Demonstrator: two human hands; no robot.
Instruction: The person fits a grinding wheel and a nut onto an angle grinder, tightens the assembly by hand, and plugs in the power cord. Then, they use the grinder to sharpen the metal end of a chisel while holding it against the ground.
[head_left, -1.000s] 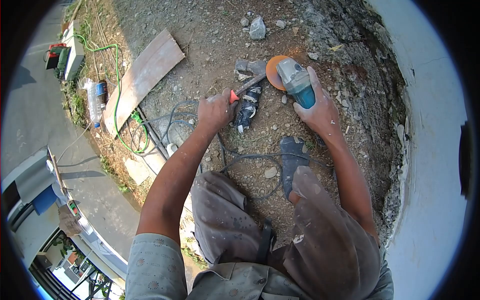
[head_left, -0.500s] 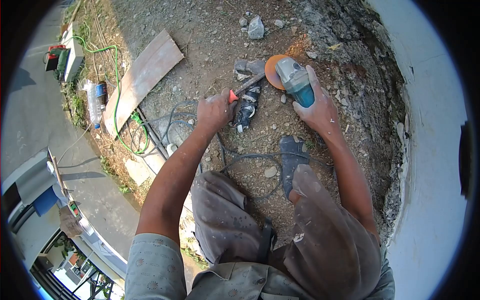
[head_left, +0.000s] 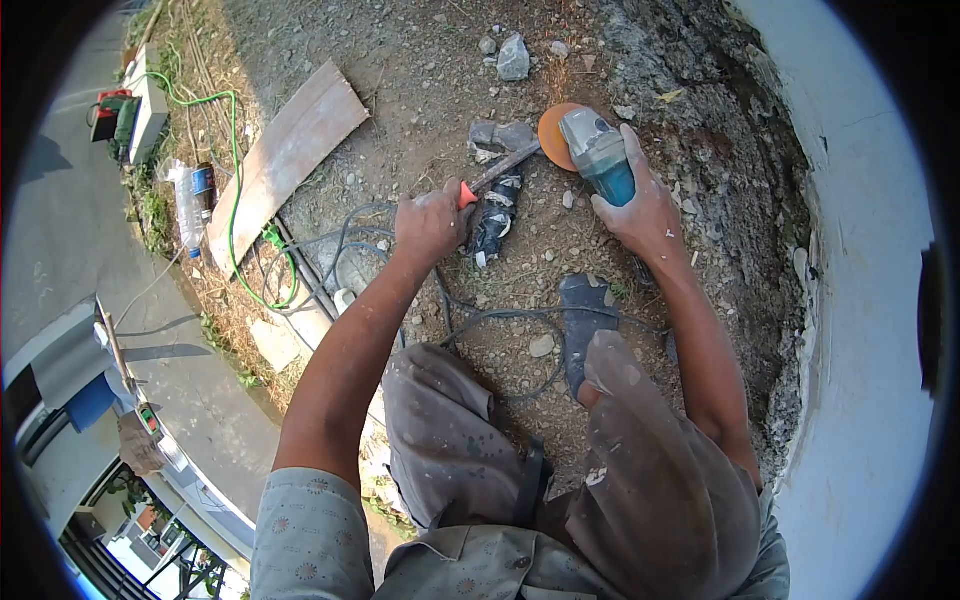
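Observation:
My left hand [head_left: 430, 225] is closed round the orange-red handle of a chisel-like tool [head_left: 507, 168], whose grey blade slants up to the right. My right hand [head_left: 645, 215] grips a teal and grey angle grinder [head_left: 602, 158] by its body. The grinder's orange disc [head_left: 558, 136] is at the tip of the blade; a few faint sparks show above it. Under the blade a dark wrapped bundle with white patches [head_left: 493, 222] lies on the soil. A grey stone-like piece [head_left: 502, 135] is just above the blade.
A wooden board [head_left: 290, 160] lies at the upper left beside a green cord [head_left: 232, 150] and bottles [head_left: 187, 205]. Grey cable [head_left: 500, 312] loops between my hands and legs. My dark-shod foot [head_left: 588, 325] is below the grinder. A pale wall [head_left: 860, 300] runs along the right.
The grinder and my right hand have shifted slightly right and up. The blade tip has moved slightly with the disc, and the orange spark spray is much fainter.

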